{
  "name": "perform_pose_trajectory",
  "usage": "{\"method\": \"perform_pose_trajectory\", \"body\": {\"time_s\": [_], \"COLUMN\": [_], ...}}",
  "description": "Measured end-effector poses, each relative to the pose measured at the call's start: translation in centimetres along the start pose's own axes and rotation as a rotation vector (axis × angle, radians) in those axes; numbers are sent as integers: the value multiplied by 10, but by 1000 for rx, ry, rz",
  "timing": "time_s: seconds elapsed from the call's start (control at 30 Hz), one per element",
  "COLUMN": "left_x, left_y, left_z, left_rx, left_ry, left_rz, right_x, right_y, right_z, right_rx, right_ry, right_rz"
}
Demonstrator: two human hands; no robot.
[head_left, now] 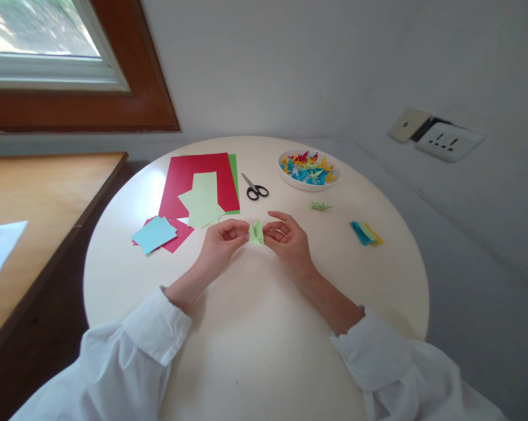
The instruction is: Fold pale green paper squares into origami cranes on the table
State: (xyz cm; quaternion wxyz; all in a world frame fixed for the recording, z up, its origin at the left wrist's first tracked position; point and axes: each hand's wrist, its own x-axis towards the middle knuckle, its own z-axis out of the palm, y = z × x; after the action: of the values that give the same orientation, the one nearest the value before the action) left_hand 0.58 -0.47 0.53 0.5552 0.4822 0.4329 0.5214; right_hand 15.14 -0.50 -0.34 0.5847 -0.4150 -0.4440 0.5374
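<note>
A small folded piece of light green paper is held between both hands over the middle of the round cream table. My left hand pinches its left side with curled fingers. My right hand pinches its right side, fingers bent. Both arms wear white sleeves.
Red and green sheets lie at the back left with light green cut pieces on top, and a light blue square lies beside them. Black scissors, a white bowl of colourful folded figures, a small green folded figure and blue-yellow strips lie behind and to the right. A wooden desk stands at left.
</note>
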Motion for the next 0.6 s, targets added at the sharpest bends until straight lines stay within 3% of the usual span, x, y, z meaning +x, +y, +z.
{"method": "perform_pose_trajectory", "body": {"time_s": [0.37,0.6], "left_x": [-1,-1], "left_y": [0,-1], "left_z": [0,-2], "left_rx": [34,105], "left_ry": [-93,-76], "left_rz": [-27,7], "right_x": [0,0], "right_y": [0,0], "right_z": [-2,-1], "right_rx": [-8,9], "right_ry": [-27,-16], "right_rz": [23,37]}}
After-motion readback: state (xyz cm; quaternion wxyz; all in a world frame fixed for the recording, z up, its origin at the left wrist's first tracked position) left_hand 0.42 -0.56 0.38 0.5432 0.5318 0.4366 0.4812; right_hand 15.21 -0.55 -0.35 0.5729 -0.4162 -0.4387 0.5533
